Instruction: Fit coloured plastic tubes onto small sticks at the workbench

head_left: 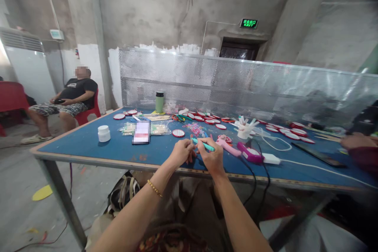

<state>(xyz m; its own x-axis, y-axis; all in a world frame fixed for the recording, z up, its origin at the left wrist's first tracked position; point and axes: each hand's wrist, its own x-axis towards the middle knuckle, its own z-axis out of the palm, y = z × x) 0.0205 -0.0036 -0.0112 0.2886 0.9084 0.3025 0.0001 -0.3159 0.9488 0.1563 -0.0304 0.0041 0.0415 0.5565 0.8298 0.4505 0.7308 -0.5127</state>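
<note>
My right hand (212,156) is closed around a teal pen-like tool (208,147), which slants across the fingers above the table's front edge. Close beside it, my left hand (180,153) has its fingers pinched together; whatever is between them is too small to make out. Just beyond both hands lies a pile of small pink and coloured bits (195,129). A round red-rimmed disc (178,133) rests behind my left hand. To the right of my right hand is a pink glue gun (229,148).
A purple device (250,153), a white power strip (271,159) and cables lie to the right. Behind stand a white cup of sticks (244,132) and a green bottle (159,103). A white jar (103,134) is left. Another person's arm (362,151) reaches in at right.
</note>
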